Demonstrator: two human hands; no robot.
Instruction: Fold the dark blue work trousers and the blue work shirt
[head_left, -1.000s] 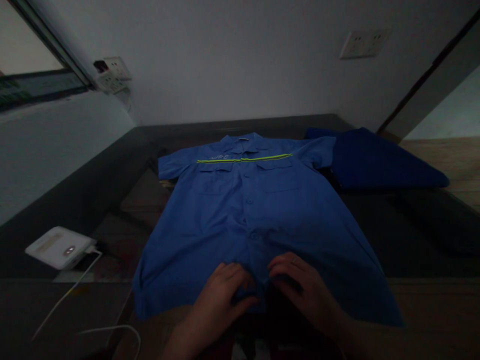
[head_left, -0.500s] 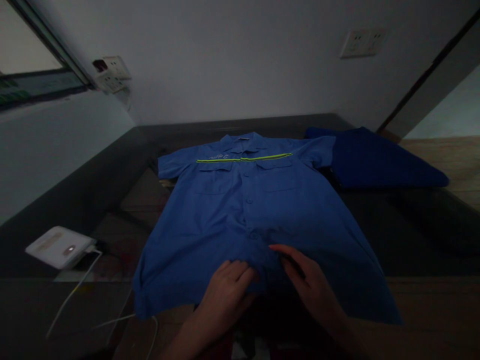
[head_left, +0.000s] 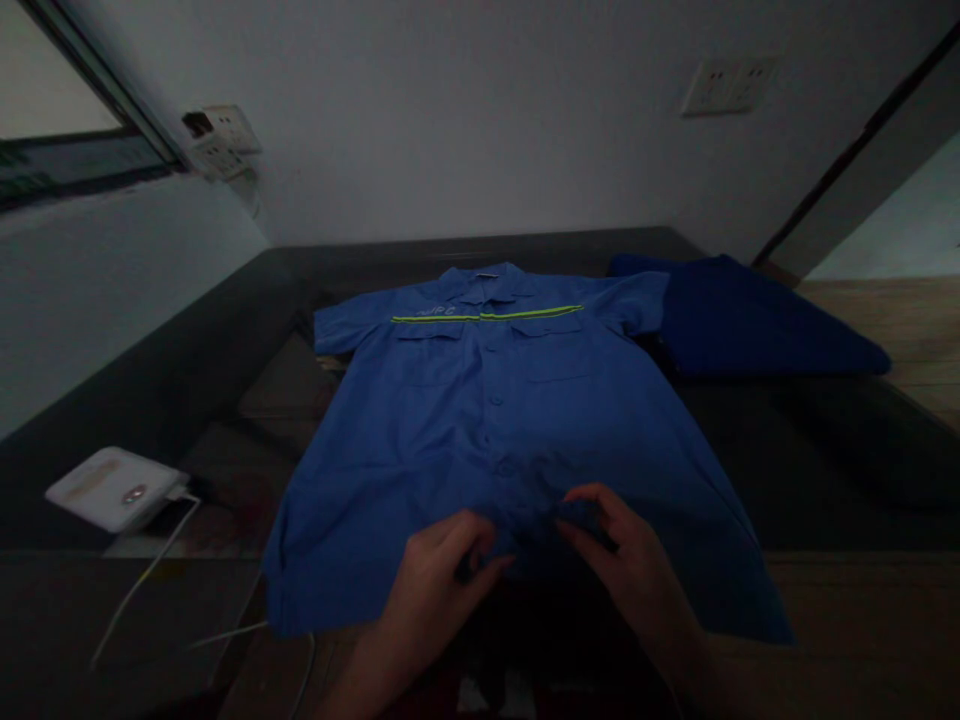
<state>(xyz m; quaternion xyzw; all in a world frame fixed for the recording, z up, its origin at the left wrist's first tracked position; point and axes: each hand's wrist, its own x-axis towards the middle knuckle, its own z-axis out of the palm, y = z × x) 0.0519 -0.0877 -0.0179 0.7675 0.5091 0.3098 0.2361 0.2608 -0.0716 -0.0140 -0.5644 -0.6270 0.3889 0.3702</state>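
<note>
fingers (head_left: 598,492) of the right hand (head_left: 636,565) now pinch bunched-up blue shirt (head_left: 427,430).

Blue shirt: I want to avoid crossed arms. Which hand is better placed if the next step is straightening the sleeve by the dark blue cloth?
The right hand, probably: it lies nearer that sleeve, and the left hand would have to reach across. The right seems to pinch the shirt, though.

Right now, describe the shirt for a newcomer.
Find the dark table against the wall. The shirt lies spread there, left hand and right hand at its lower front. Unlike the darker blue cloth beside it, it has a yellow-green chest stripe.
</note>
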